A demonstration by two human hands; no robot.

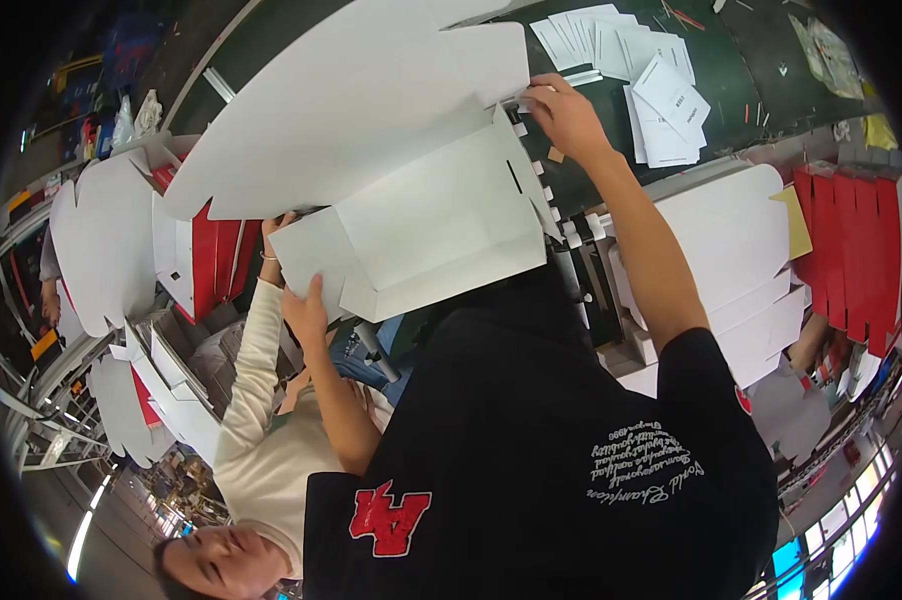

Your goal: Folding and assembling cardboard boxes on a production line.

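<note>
- The white carton [449, 205] sits at 12 o'clock from the centre of the view, part-folded and open toward the camera; its underside is hidden.
- Its big rounded lid flap [361, 120] sweeps from 10 to 12 o'clock and is cut off by the upper edge of the view.
- The inside is plain, matt and pale, with crisp creases; a dark narrow slot marks the wall toward 1 o'clock, and a small side flap [316, 250] splays out toward 10 o'clock.
- The left hand [306, 312], at 9 o'clock, grasps the side flap, thumb on the near face; its other fingers are partly hidden.
- The right hand [563, 112], at 1 o'clock, touches the carton's far corner with bent fingers; I cannot tell whether they close on the edge.
- A co-worker's hand [270, 238], at 10 o'clock, is mostly covered by the carton, its hold unclear.
- Printed leaflets [666, 100] overlap on the dark green table [726, 95] between 1 and 2 o'clock, several half covered.
- Red cartons [846, 250] at 3 o'clock bend toward the dark fisheye rim.
</note>
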